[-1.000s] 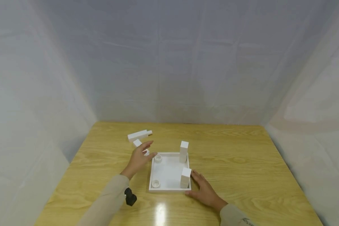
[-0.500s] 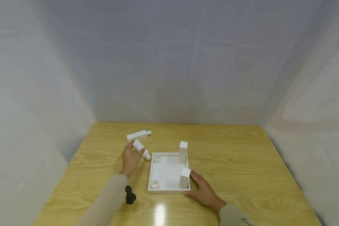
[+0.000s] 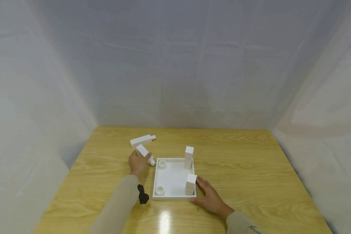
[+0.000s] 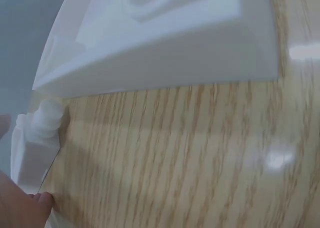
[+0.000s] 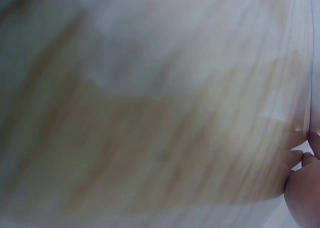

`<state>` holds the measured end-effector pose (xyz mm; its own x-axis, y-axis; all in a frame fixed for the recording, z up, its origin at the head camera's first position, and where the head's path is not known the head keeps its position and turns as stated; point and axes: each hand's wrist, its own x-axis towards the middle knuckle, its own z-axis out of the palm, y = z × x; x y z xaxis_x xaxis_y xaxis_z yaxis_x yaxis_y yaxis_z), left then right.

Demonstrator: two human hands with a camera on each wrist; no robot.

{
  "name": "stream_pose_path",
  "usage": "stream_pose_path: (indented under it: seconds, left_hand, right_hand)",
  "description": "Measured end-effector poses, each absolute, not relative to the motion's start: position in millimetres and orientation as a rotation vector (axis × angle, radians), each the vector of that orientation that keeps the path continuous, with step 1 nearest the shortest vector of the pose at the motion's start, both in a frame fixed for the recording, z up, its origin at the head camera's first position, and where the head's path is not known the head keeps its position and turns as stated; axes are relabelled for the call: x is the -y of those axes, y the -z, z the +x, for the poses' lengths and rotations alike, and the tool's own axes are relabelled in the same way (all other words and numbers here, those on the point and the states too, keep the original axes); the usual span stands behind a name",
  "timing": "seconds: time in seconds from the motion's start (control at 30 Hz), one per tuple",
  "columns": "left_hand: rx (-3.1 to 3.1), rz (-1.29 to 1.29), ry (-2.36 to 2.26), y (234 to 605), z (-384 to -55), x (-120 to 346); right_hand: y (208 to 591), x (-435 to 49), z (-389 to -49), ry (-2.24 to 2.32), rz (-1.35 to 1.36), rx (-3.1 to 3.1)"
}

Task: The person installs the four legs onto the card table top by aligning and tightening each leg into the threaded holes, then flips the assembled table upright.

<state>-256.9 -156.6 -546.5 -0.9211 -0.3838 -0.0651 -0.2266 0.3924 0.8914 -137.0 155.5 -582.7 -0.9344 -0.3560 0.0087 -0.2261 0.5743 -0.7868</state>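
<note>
My left hand [image 3: 138, 164] pinches a white square table leg [image 3: 142, 150] with a threaded end, left of the tray-like white tabletop [image 3: 173, 178]. Thumb and fingers lie on opposite sides of this leg, which is slanted low over the wooden table. In the left wrist view the leg's threaded end [image 4: 47, 118] points toward the tabletop's outer wall [image 4: 175, 62]. My right hand [image 3: 212, 198] rests at the tabletop's near right corner, fingers extended along the right side and thumb at the front edge. Only fingertips show in the right wrist view.
Two legs stand upright at the tabletop's right corners: a far leg [image 3: 188, 157] and a near leg [image 3: 190, 184]. Round sockets sit at its left corners, one far [image 3: 162, 164] and one near [image 3: 160, 190]. Another loose leg [image 3: 141, 140] lies behind my left hand.
My left hand has moved from above the nearer loose leg, reaching its left side and taking hold of it. The leg has hardly shifted. My right hand keeps its place at the tabletop corner.
</note>
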Motion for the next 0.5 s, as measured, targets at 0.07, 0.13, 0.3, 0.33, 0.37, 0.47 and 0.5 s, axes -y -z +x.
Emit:
stream_pose_path:
  seconds: [0.07, 0.13, 0.3, 0.33, 0.37, 0.47, 0.5]
  left_hand:
    - [2.481, 0.574, 1.545, 550.4, -258.6, 154.5]
    - [2.463, 0.589, 1.523, 554.2, -260.1, 152.9]
    - [2.451, 0.626, 1.463, 560.8, -263.3, 152.0]
    - [2.450, 0.633, 1.459, 560.9, -263.6, 152.0]
    - [2.445, 0.637, 1.464, 561.0, -263.6, 152.0]
    - [2.437, 0.638, 1.496, 560.3, -264.1, 151.5]
    - [2.440, 0.636, 1.504, 560.1, -264.5, 151.3]
  right_hand:
    - [582.9, -155.4, -137.0, 1.295, -0.501, -2.656]
    - [582.7, -155.1, -137.1, 1.305, -0.506, -2.654]
    - [583.6, -154.8, -138.4, 1.307, -0.525, -2.664]
    - [583.8, -154.9, -138.6, 1.306, -0.525, -2.665]
    - [584.1, -154.9, -138.8, 1.303, -0.529, -2.669]
    - [584.2, -155.3, -138.7, 1.299, -0.523, -2.664]
    - [584.1, -155.3, -138.5, 1.301, -0.520, -2.662]
